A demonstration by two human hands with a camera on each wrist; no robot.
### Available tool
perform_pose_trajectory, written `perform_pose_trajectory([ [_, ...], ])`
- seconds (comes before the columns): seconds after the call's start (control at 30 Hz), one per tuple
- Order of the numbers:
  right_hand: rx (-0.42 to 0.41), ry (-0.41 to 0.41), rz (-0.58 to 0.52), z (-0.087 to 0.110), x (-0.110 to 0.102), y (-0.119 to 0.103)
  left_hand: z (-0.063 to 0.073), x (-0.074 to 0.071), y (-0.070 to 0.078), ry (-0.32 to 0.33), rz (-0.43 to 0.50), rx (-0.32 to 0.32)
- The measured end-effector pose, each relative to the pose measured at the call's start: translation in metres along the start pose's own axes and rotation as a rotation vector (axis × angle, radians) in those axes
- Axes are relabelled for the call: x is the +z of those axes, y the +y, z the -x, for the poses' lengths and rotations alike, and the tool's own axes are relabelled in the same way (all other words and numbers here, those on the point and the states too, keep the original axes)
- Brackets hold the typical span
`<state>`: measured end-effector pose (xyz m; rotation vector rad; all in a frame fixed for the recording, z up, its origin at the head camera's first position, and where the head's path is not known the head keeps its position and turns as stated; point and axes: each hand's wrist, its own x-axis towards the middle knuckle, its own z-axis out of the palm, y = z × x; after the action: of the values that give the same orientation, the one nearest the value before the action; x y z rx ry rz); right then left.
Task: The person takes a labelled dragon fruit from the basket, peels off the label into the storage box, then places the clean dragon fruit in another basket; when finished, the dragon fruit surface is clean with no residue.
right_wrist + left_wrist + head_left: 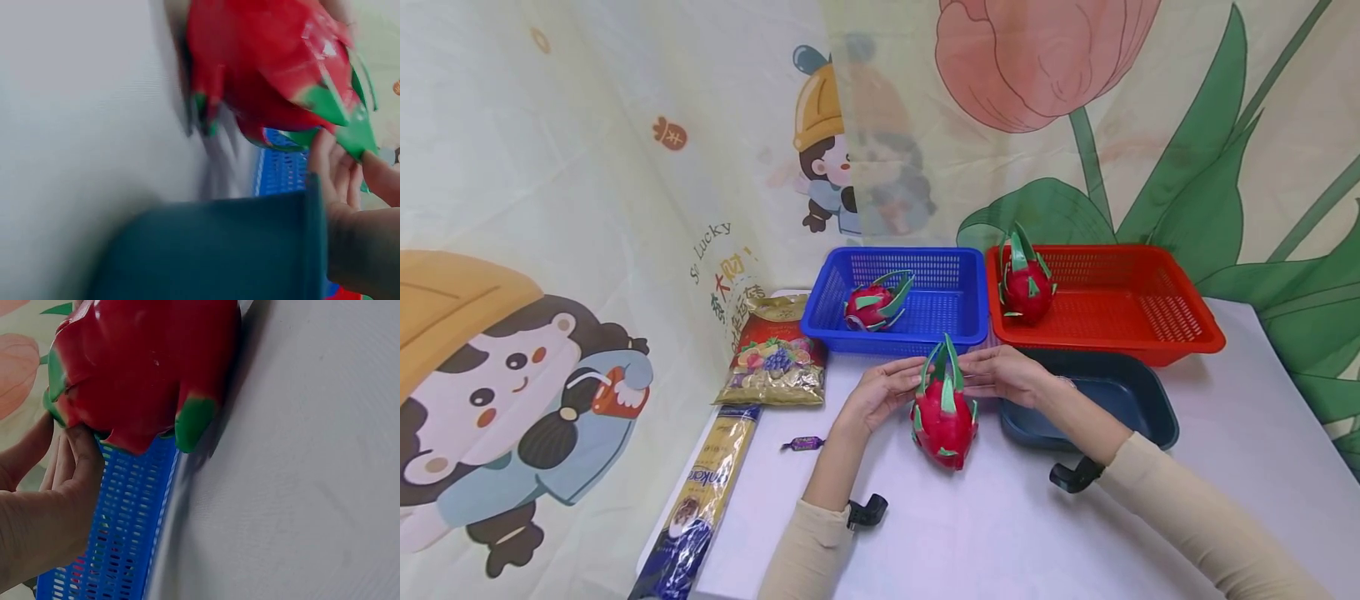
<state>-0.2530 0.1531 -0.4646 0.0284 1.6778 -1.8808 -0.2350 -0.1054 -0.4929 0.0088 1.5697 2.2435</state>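
Straight to the middle of the frame: holding a fruit (946,429) between 2 hands, long green leaves (949,396) pointing to the top, red body tapering down over the table (962,533). Pinching near the leaves on the left with the left hand (883,390), thumb and fingers nearly closed; doing likewise on the right with the right hand (1006,373), a leaf caught between thumb and fingers. Cannot tell whether resting the fruit on the table or lifting it just clear.

Looks like the gripping step, steadying the fruit by its upper end. Calls next, most likely, for even pressure from the 2 sides, and for care with the leaves, perhaps too bendy to bear the weight.

Now scanning around: upper middle, a blue basket (887,344) with a 2nd fruit (871,308) inside; upper right, a red basket (1120,354) with a 3rd fruit (1026,296) at its left end. Below that, a dark tub (1120,396), partly covered by the right forearm (1086,421). Far left, a bag (775,358), a long packet (703,492) and 1 candy (806,443).

Watch the tub's left edge, near the right hand, and the blue basket's front wall, beyond the leaves: could snag on either.
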Motion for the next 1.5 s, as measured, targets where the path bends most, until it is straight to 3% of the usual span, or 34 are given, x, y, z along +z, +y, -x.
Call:
perform_pose_trajectory([
  [0.5,-0.030,-0.011,-0.031,0.016,0.012,-0.004,-0.003,-0.007,0.003,-0.081,0.004,0.023],
  [0.83,-0.090,-0.005,0.000,0.047,0.008,-0.030,-0.004,-0.001,0.007,-0.019,0.127,0.036],
  [1.17,-0.167,0.028,-0.014,0.078,-0.021,-0.074,-0.009,0.015,0.006,-0.022,0.276,-0.026],
  [1.5,-0.208,0.126,-0.061,0.094,-0.066,-0.116,-0.021,0.045,0.002,-0.046,0.306,-0.083],
])
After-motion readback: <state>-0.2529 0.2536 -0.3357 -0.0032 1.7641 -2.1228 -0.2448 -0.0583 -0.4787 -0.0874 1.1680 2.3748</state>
